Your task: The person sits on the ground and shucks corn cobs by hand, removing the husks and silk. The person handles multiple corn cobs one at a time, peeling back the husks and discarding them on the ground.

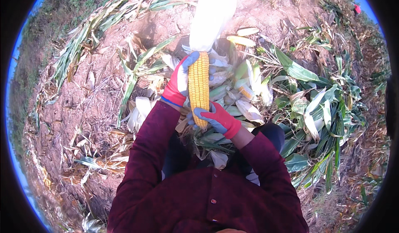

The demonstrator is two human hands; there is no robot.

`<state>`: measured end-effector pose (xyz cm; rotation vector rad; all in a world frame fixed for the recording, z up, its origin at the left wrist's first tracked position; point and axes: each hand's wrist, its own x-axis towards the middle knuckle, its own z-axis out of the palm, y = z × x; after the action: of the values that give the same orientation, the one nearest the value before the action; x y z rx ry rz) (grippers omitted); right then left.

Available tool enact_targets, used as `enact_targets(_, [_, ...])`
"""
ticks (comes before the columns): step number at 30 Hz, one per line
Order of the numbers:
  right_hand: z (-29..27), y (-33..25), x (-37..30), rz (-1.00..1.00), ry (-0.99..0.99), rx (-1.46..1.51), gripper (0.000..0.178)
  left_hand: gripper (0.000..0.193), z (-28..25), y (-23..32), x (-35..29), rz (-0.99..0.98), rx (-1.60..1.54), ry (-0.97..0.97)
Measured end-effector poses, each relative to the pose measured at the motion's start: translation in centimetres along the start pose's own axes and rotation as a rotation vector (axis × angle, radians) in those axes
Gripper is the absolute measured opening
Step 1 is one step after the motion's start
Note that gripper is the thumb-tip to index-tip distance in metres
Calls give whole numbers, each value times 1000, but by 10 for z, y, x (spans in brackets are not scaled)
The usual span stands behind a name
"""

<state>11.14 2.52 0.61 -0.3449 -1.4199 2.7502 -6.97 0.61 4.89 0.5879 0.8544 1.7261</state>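
A long yellow corn cob (198, 89) with bare kernels stands out between my two gloved hands, its thick end away from me. At that far end a pale husk (214, 16) stretches away, washed out by glare. My left hand (183, 75), in a red and grey glove, wraps round the cob's upper left side near the husk. Lower down, my right hand (216, 117), gloved the same way, grips the cob's near tip from the right. Some fingers of both hands are hidden behind the cob.
Beneath the cob lies a heap of husks and ears (250, 108). One husked yellow cob (241, 40) rests beyond it. Green stalks and leaves (332, 112) pile up on the right. Another row of cut stalks (83, 37) runs along the far left over brown soil (83, 112).
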Motion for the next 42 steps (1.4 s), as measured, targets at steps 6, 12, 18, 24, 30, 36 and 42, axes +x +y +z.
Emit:
enact_targets(6, [-37,13,11,-143,294,-626,55,41,4,-10,4,169,464,125])
enact_targets(12, [-49,-46,-13,-434,461,-353,45,36,5,-19,0,65,463,139])
enact_targets(18, [-62,-88,-44,-759,692,-162,36,38,11,-26,-11,2,591,62])
enact_targets(24, [-57,-93,-58,-857,511,-227,55,40,24,-32,-14,-103,636,-86])
enact_targets(30, [-65,-89,-64,-671,603,-384,41,55,13,-59,-9,-147,665,-174])
enact_targets(36, [-58,-91,-69,-867,529,-644,20,47,31,-48,-10,-213,466,28])
enact_targets(42, [-25,-74,-59,-864,395,-1150,33,47,-12,-59,3,82,507,-185])
